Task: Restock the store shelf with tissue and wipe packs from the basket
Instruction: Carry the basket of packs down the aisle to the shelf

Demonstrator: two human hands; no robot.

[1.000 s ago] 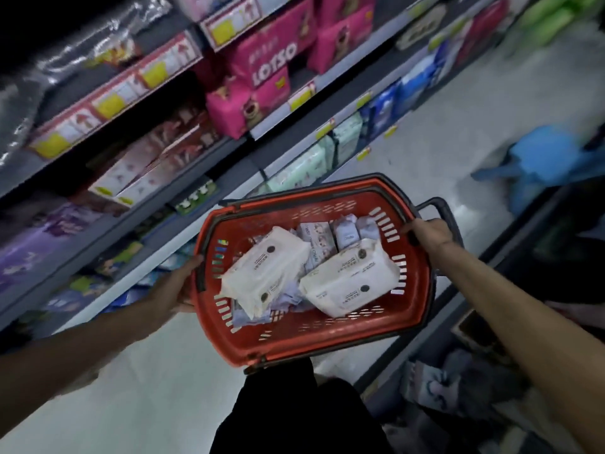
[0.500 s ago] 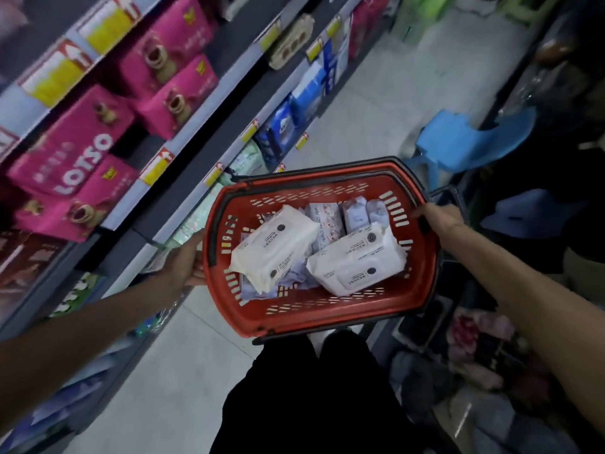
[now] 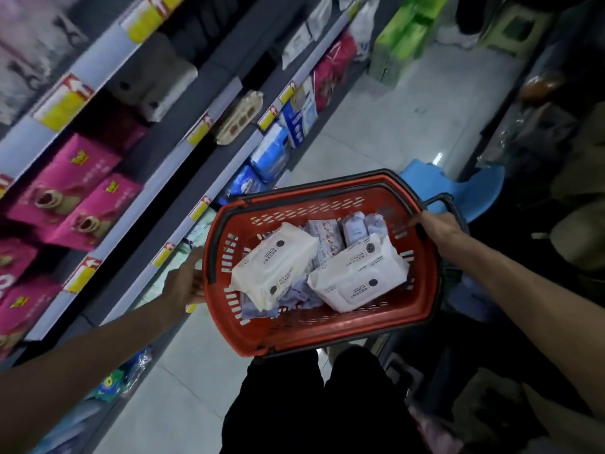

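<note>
1. Setting: narrow, dim store aisle with a pale tiled floor (image 3: pixel 376 136). The left side of the view is blurred.
2. Nearest: red basket (image 3: pixel 327 335), held above the person's dark-clothed legs. The left hand (image 3: pixel 185 283) grips its left end. The right hand (image 3: pixel 438 226) grips the right rim by the black handle. The fingers of both are partly hidden behind the rim.
3. Contents: two white wipe packs (image 3: pixel 275 260) lie flat on top, side by side. Small lilac tissue packs (image 3: pixel 353 229) sit beneath and behind them.
4. Handling (judgement): the wipe packs look soft, film-wrapped and slick, and probably fairly heavy from the wet sheets. Take one across its short width, thumb on top and fingers under, clear of the lid flap. The tissue packs look light and squashy, so a pinch should do.
5. Farther: shelf (image 3: pixel 229 93) on the left with pink boxes (image 3: pixel 82 191) and blue packs (image 3: pixel 271 152) on a lower tier. A blue stool (image 3: pixel 471 188) stands beyond the basket.
</note>
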